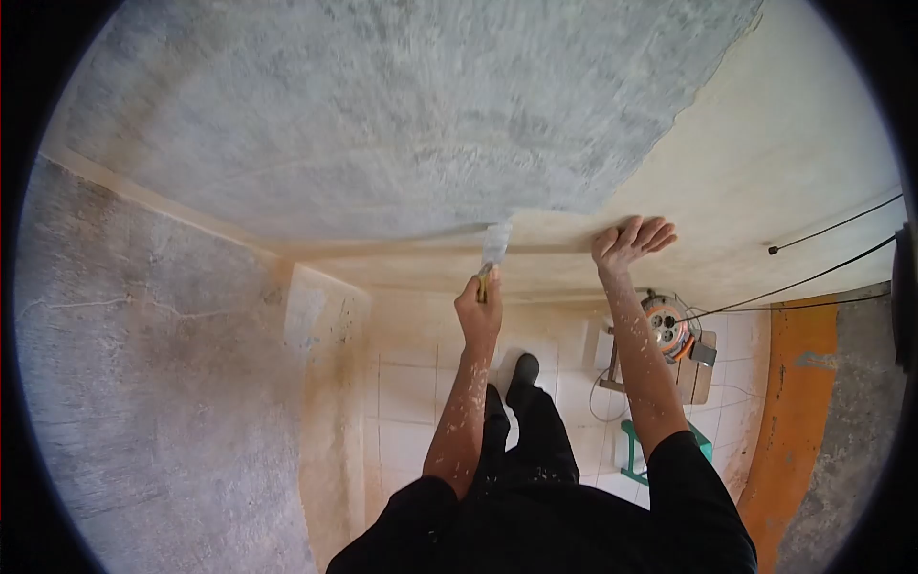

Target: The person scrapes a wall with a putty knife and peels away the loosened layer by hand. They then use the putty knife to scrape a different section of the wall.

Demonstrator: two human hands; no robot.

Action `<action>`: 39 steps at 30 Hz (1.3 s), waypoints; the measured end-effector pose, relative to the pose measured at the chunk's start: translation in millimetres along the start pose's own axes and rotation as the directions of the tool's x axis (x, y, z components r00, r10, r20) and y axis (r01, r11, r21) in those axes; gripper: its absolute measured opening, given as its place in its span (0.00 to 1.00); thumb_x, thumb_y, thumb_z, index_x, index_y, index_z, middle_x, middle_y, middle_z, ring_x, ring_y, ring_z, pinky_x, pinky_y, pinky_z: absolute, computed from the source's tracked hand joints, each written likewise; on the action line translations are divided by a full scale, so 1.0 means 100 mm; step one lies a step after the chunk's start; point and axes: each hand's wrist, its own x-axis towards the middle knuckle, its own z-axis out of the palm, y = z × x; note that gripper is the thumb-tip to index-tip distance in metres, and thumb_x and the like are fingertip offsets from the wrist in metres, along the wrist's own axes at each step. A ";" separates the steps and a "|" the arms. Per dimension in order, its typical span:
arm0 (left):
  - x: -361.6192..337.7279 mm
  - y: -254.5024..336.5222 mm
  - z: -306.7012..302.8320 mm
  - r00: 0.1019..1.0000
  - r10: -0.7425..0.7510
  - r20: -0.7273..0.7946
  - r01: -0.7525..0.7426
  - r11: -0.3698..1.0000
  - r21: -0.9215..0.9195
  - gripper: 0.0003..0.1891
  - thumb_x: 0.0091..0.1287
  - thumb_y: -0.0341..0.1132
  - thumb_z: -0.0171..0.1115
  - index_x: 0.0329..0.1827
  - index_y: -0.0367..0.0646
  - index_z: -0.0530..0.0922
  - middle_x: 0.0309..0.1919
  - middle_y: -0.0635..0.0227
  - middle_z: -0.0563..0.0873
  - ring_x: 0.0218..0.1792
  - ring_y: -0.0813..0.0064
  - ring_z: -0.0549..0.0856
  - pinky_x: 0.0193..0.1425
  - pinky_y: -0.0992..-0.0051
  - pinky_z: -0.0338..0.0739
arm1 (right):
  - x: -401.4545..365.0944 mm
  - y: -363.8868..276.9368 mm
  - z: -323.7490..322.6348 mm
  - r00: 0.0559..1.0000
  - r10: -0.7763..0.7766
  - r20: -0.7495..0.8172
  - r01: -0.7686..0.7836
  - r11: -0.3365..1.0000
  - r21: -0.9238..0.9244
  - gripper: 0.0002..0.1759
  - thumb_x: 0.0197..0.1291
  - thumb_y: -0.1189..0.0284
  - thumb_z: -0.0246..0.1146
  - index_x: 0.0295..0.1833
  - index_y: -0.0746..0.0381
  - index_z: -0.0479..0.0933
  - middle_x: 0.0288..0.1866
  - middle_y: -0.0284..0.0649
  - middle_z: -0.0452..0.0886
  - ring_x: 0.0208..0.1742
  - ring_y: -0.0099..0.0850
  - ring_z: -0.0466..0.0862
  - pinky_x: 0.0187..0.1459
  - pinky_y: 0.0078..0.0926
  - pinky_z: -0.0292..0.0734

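My left hand [478, 308] is closed around the handle of a putty knife [494, 247]. Its flat metal blade lies against the wall, right at the edge where the grey bare plaster [382, 105] meets the cream coating [765, 143]. My right hand [631, 241] is pressed flat on the cream part of the wall, fingers together and pointing right, about a hand's width right of the blade. Both forearms are speckled with pale splatter.
Below me are my dark trousers and shoes [521, 368] on a white tiled floor [406, 392]. An orange cable reel [666, 325] sits on a wooden stand, with a green stool [636, 450] beside it. Black cables [832, 230] run along the wall at right, above an orange door frame [794, 402].
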 end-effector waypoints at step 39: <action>-0.29 0.01 0.20 0.946 -0.318 0.064 0.323 0.908 -0.267 0.20 0.75 0.43 0.61 0.29 0.35 0.78 0.16 0.74 0.73 0.21 0.85 0.69 0.24 0.78 0.64 | 0.00 0.02 -0.04 0.999 -0.040 0.005 0.040 0.999 -0.018 0.32 0.78 0.54 0.35 0.82 0.55 0.50 0.84 0.52 0.43 0.84 0.55 0.38 0.78 0.63 0.28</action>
